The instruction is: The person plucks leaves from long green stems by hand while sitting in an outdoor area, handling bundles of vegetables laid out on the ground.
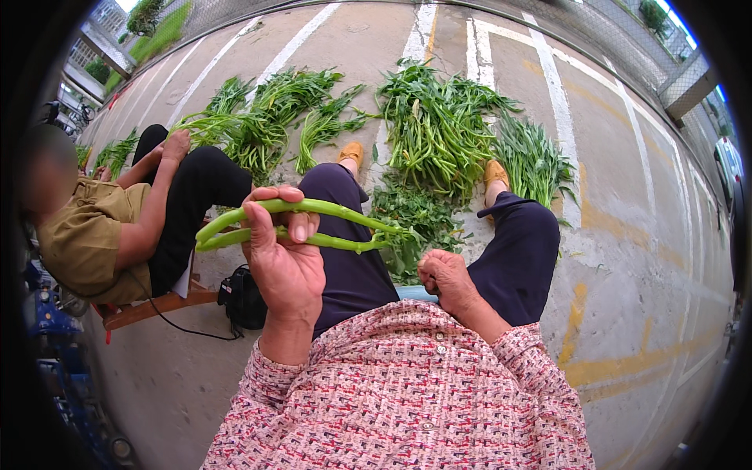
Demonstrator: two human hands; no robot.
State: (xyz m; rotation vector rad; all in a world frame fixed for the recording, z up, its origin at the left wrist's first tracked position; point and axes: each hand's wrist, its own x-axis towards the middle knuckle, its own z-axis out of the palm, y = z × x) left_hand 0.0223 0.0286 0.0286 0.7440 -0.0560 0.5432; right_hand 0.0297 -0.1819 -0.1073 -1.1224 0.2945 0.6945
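Raised before my left thigh, my left hand (283, 262) is closed around two thick green water spinach stems (329, 207). Their cut ends point left, and their tips come together at the right near a few leaf bits. My right hand (443, 274) is curled above my lap, fingers pressed together; whether anything is in them is hidden. Between my feet lies a heap of loose leaves (415, 215). Beyond it rests a large bunch of leafy water spinach (439, 129), with another bunch (533, 160) to its right.
A co-worker (102, 235) sits at my left on a wooden bench (157, 309), hands at more greens (266, 117). A black bag (243, 298) is beside my left leg. Part of something light blue (415, 293) shows below my lap. White and yellow lines mark the concrete ground (627, 274).
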